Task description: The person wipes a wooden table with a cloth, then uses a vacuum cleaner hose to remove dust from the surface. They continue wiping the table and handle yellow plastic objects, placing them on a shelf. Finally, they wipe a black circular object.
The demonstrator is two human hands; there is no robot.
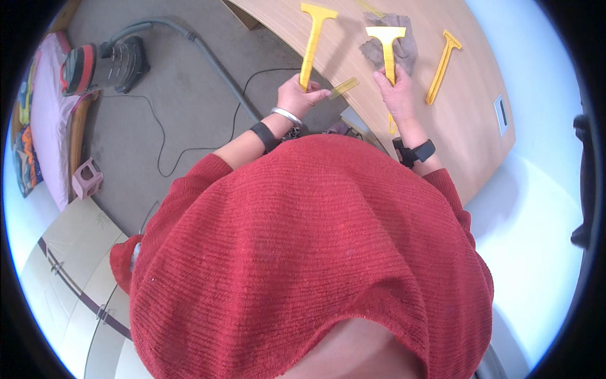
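My left hand (297, 97) is closed round the handle of a yellow plastic scraper (310, 52) with a wide T-shaped head pointing away from me. Between its thumb and fingers it also pinches a translucent yellow strip (345, 88). In my right hand (396, 90) is a second yellow scraper (387, 46), its head up and the holed end of its handle showing below the hand. A crumpled grey-brown cloth (408, 45) lies on the wooden tabletop (466, 94) behind that scraper. A narrower yellow T-shaped tool (440, 68) rests on the table to the right.
Another translucent yellow strip (370, 8) lies at the cloth's far edge. A dark-slotted plate (501, 115) is set near the table's right edge. On the floor at left are a vacuum cleaner (106, 66) with its hose, a black cord, a small pink stool (88, 178) and a bed.
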